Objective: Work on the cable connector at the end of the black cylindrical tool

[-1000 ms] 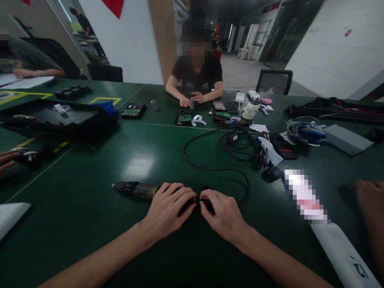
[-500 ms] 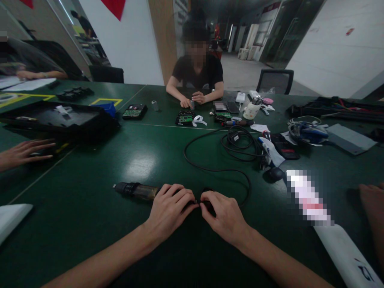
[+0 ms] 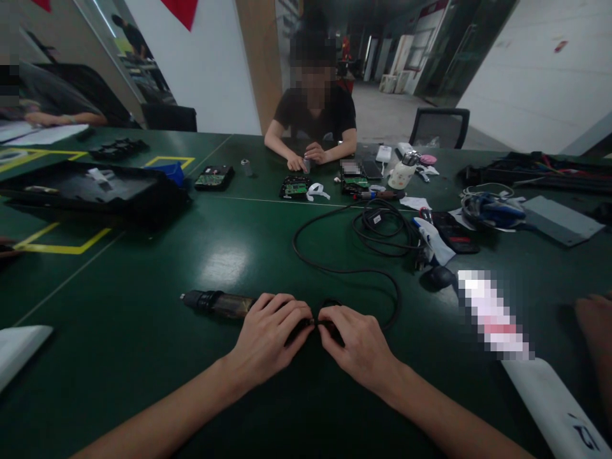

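A dark electric screwdriver (image 3: 217, 302) lies on the green table (image 3: 143, 344), its tip pointing left. My left hand (image 3: 272, 335) is wrapped over its rear end, fingers closed. My right hand (image 3: 356, 344) pinches the black cable plug (image 3: 329, 305) right at the tool's rear end, fingertips almost touching my left hand's. The black cable (image 3: 335, 268) runs from there in a loop across the table towards a coil (image 3: 382, 223). The joint between plug and tool is hidden by my fingers.
A person in black sits opposite, hands (image 3: 306, 158) on a small part. Circuit boards (image 3: 294, 187), a black tray (image 3: 90, 191), a white bottle (image 3: 400, 172), a blue tool (image 3: 490, 210) and a white device (image 3: 549, 401) lie around. Another person's hand (image 3: 595, 319) rests at far right.
The hand that reached in over the table at the left has pulled back out of view, uncovering a yellow marking. My own hands have stayed in place on the screwdriver and plug.
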Available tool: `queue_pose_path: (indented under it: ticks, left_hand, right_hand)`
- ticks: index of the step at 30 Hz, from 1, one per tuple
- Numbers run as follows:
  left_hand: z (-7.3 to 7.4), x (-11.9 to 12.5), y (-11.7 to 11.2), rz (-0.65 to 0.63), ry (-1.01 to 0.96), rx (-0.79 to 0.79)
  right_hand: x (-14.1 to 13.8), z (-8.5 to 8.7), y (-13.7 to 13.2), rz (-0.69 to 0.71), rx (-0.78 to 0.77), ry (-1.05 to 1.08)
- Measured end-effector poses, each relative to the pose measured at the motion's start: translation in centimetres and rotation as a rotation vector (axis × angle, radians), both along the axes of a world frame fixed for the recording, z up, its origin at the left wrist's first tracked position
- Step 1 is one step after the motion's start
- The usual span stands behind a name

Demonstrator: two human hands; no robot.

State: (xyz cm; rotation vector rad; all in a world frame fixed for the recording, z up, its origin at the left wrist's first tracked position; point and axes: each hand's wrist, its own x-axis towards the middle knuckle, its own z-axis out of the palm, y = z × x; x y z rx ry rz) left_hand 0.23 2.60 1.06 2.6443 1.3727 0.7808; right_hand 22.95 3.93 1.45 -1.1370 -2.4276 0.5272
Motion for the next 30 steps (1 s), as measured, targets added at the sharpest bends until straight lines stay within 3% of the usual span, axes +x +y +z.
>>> queue_pose_path:
  ticks: [11,17,22,30]
  left_hand:
    - [-0.32,0.02,-0.13,0.022,0.002,0.003]
    - [-0.02,-0.19,-0.15,-0.043,0.008,-0.006]
    - [-0.14,-0.04,-0.07,0.023,-0.008,-0.008]
    - [-0.25,-0.2,-0.07,-0.03,0.002,-0.002]
  right_hand:
    - [0.02,0.08,0.07,0.016,0.004,-0.002]
    - [0.12,0.03,0.08,0.015,-0.02,-0.01]
    - [0.11,0.01,0.04,0.019,-0.019,-0.018]
    - [0.09,-0.17,-0.01,0.009,-0.032,-0.029]
